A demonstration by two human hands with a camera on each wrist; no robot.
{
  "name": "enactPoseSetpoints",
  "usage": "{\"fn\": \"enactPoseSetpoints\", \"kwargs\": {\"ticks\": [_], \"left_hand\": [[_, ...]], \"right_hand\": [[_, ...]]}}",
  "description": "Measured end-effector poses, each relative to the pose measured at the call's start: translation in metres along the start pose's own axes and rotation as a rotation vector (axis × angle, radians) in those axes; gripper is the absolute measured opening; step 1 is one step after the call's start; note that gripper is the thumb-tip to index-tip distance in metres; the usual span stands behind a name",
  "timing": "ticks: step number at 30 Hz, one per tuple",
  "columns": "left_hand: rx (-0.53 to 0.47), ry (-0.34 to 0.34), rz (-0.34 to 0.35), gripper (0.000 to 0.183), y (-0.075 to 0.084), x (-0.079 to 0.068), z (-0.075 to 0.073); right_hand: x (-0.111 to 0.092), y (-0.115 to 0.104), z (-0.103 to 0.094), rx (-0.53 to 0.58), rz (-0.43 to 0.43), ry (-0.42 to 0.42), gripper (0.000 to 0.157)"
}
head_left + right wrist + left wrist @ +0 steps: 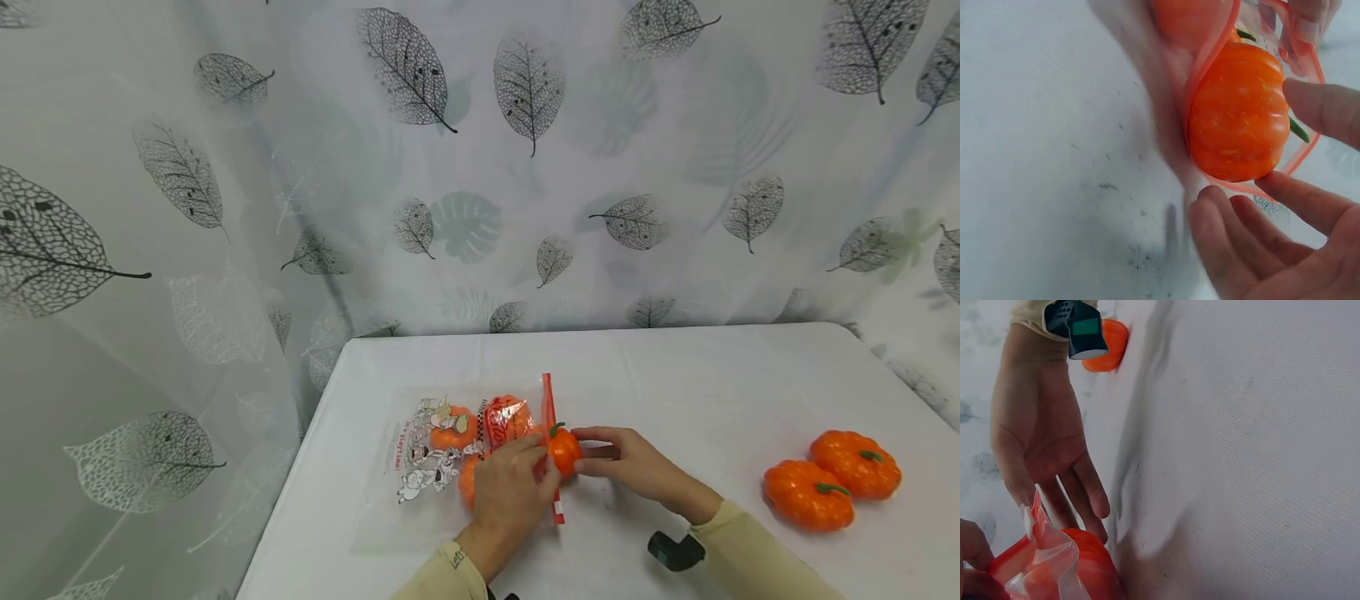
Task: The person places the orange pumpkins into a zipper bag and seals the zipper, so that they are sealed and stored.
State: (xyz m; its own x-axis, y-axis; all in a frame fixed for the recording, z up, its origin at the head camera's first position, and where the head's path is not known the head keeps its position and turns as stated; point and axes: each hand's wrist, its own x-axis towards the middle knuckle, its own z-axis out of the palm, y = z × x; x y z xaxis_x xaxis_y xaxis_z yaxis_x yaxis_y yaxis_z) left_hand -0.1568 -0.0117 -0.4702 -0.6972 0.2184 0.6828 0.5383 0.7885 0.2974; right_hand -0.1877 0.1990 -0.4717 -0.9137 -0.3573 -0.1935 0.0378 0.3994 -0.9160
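A clear zip bag with a red closure strip and printed cartoon figures lies on the table, several orange toy pumpkins inside. My left hand pinches the bag's edge near its mouth; in the left wrist view its fingertips are at the red strip. At that mouth sits an orange toy pumpkin with a green stem, framed by the red rim. My right hand holds this pumpkin from the right between thumb and index fingertips, its other fingers below and apart from it.
Two more orange toy pumpkins, a front one and a back one, stand side by side at the table's right. A white cloth covers the table. Behind hangs a leaf-patterned curtain. A dark wrist device is by the right sleeve.
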Motion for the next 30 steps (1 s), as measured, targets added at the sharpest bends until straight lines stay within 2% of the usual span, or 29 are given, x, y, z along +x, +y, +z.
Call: {"fn": "enactPoseSetpoints", "kwargs": {"ticks": [4,13,18,22,30], "left_hand": [[0.005,-0.014,0.000,0.014,0.001,0.001,-0.001],[0.061,0.013,0.055,0.017,0.002,0.001,-0.001],[0.072,0.054,0.065,0.010,0.002,0.001,0.001],[0.052,0.077,0.077,0.015,0.001,0.000,0.002],[0.060,0.026,0.065,0.021,0.002,0.000,0.000]], "right_hand": [[-0.002,-0.002,0.002,-0.003,-0.016,-0.003,0.059],[-0.001,-0.008,0.013,0.022,-0.038,-0.038,0.054],[0.001,-0.007,0.018,0.031,-0.099,-0.065,0.050],[0.002,-0.005,0.024,0.066,-0.134,-0.098,0.045],[0.001,-0.007,0.029,0.120,-0.118,-0.126,0.047]]}}
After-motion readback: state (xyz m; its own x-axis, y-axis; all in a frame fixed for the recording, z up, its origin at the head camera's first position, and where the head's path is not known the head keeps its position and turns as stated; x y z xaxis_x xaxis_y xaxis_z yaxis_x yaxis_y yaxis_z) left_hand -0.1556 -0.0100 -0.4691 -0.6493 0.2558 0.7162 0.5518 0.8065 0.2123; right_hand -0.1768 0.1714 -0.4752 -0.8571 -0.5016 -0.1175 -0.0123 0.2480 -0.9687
